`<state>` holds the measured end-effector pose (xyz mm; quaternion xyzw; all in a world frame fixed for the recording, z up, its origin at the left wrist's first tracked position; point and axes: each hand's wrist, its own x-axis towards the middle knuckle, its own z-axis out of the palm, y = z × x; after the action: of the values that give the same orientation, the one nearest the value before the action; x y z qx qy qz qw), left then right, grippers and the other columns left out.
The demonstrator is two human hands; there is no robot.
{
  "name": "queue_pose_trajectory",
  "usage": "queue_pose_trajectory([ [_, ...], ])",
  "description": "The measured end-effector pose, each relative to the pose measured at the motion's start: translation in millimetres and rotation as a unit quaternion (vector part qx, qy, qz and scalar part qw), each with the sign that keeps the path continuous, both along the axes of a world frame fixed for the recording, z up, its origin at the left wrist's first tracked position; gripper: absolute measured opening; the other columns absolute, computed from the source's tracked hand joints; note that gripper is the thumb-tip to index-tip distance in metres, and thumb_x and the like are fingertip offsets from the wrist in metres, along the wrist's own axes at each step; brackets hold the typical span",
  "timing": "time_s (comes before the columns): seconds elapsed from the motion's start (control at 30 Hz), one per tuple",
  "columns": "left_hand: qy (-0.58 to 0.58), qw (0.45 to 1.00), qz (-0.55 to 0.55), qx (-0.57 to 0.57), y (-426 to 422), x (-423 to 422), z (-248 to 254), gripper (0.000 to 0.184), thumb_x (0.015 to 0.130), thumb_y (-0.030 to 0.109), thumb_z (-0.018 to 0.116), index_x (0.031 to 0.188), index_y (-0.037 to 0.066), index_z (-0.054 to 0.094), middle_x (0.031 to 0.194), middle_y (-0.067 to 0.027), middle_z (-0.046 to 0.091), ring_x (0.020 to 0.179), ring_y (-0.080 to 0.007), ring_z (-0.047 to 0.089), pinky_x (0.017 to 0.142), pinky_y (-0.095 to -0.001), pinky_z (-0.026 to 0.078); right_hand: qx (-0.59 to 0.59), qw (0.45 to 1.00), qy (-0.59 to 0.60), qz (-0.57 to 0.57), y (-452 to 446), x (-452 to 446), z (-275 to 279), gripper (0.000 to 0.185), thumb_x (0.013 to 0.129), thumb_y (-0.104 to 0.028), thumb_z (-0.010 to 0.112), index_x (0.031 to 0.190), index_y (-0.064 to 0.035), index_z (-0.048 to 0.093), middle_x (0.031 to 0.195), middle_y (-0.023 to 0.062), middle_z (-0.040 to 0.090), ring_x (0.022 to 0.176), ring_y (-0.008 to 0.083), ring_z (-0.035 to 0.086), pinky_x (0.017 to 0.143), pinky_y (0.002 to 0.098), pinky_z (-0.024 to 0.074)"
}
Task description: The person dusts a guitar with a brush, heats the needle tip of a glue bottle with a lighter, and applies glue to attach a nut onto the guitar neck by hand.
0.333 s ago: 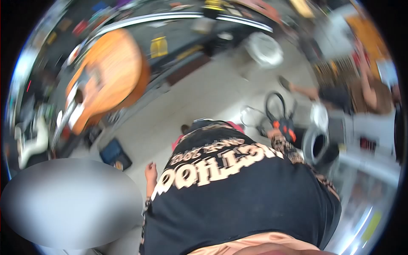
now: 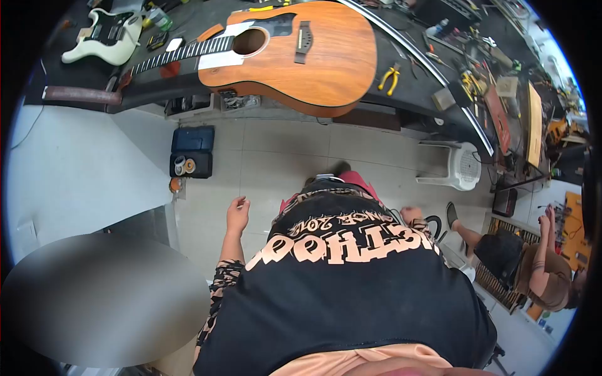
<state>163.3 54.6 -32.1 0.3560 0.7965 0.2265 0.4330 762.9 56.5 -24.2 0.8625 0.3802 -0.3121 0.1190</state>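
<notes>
My left hand hangs beside my body over the tiled floor, its fingers loosely bent and apart, with nothing in it. On the other side, my right hand shows small at the edge of my shirt, fingers loosely curled; I see nothing held in it. Ahead, an acoustic guitar with an orange-brown wood top lies on the dark workbench, its neck pointing left. White paper lies by its sound hole. Yellow-handled pliers rest to the right of the guitar body. Neither hand touches these things.
A white electric guitar lies at the bench's left. Many tools crowd its right side, beside a long metal strip. A white plastic stool and an open blue case stand on the floor. Another person is at the right.
My view has turned to the right, so the bench and guitar now lie straight ahead and the picture is sharper. Both hands remain low beside my body.
</notes>
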Motion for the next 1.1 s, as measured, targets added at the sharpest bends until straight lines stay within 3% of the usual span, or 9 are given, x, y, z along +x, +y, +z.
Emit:
queue_pose_trajectory([
  [0.1,-0.065,0.997,0.009,0.049,-2,20,-1,0.038,0.089,0.026,0.065,0.118,0.003,0.061,0.111,-0.0149,0.066,0.099,-0.0272,0.063,0.088,-0.0378,0.049,0.195,0.980,0.004,0.045,54,-13,67,0.031,0.081,-0.025,0.066,0.106,-0.0069,0.069,0.097,0.0158,0.071,0.096,0.0280,0.068,0.085,0.0393,0.0513],
  [0.23,0.074,0.979,-0.080,0.171,64,-30,74,0.036,0.091,0.025,0.064,0.121,0.005,0.060,0.116,-0.0135,0.062,0.106,-0.0263,0.059,0.089,-0.0377,0.047,0.441,0.870,-0.014,0.222,147,-131,173,0.029,0.085,-0.018,0.064,0.110,-0.0047,0.064,0.113,0.0150,0.065,0.110,0.0333,0.059,0.095,0.0401,0.0453],
  [0.4,0.118,0.975,-0.089,0.166,168,-142,131,0.039,0.093,0.030,0.061,0.126,0.008,0.057,0.123,-0.0140,0.057,0.115,-0.0276,0.053,0.094,-0.0379,0.043,0.533,0.805,0.051,0.255,270,-296,189,0.029,0.085,-0.015,0.065,0.112,-0.0048,0.063,0.119,0.0158,0.060,0.112,0.0344,0.055,0.098,0.0432,0.0419],
  [0.5,0.050,0.990,-0.098,0.094,147,-141,98,0.040,0.091,0.028,0.064,0.122,0.003,0.058,0.124,-0.0180,0.056,0.118,-0.0327,0.052,0.097,-0.0367,0.042,0.534,0.779,0.052,0.324,321,-332,201,0.032,0.084,-0.017,0.067,0.114,-0.0063,0.063,0.120,0.0153,0.060,0.113,0.0341,0.054,0.098,0.0430,0.0415],
  [0.57,0.081,0.978,-0.182,0.057,114,-148,73,0.042,0.090,0.029,0.064,0.122,0.002,0.058,0.125,-0.0204,0.055,0.120,-0.0349,0.051,0.101,-0.0392,0.040,0.524,0.767,0.055,0.366,353,-360,202,0.035,0.083,-0.018,0.068,0.115,-0.0069,0.063,0.121,0.0149,0.060,0.114,0.0341,0.054,0.098,0.0429,0.0414],
  [0.77,0.100,0.992,-0.054,-0.062,89,-224,52,0.045,0.090,0.031,0.064,0.124,0.002,0.058,0.120,-0.0203,0.058,0.108,-0.0337,0.055,0.093,-0.0398,0.044,0.416,0.795,0.080,0.434,412,-409,193,0.049,0.080,-0.024,0.070,0.126,-0.0109,0.059,0.127,0.0129,0.056,0.117,0.0343,0.051,0.098,0.0435,0.0413],
  [0.9,0.112,0.990,-0.056,-0.061,105,-305,30,0.047,0.091,0.034,0.063,0.125,0.002,0.058,0.118,-0.0206,0.059,0.104,-0.0327,0.056,0.090,-0.0397,0.045,0.333,0.820,-0.009,0.465,413,-423,187,0.051,0.081,-0.026,0.069,0.130,-0.0159,0.057,0.130,0.0098,0.054,0.119,0.0323,0.050,0.098,0.0439,0.0408],
  [1.03,0.100,0.982,-0.150,-0.048,148,-400,-16,0.048,0.090,0.037,0.063,0.123,0.002,0.059,0.117,-0.0212,0.059,0.104,-0.0321,0.057,0.091,-0.0398,0.045,0.225,0.848,-0.123,0.464,406,-447,190,0.052,0.081,-0.025,0.068,0.131,-0.0190,0.056,0.137,0.0020,0.048,0.128,0.0287,0.043,0.102,0.0432,0.0395],
  [1.1,0.102,0.980,-0.170,-0.003,181,-440,-32,0.046,0.091,0.036,0.063,0.122,0.002,0.060,0.119,-0.0208,0.059,0.105,-0.0309,0.057,0.091,-0.0390,0.045,0.216,0.832,-0.189,0.476,410,-460,184,0.052,0.079,-0.023,0.070,0.130,-0.0218,0.057,0.138,0.0018,0.047,0.130,0.0287,0.041,0.103,0.0420,0.0392],
])
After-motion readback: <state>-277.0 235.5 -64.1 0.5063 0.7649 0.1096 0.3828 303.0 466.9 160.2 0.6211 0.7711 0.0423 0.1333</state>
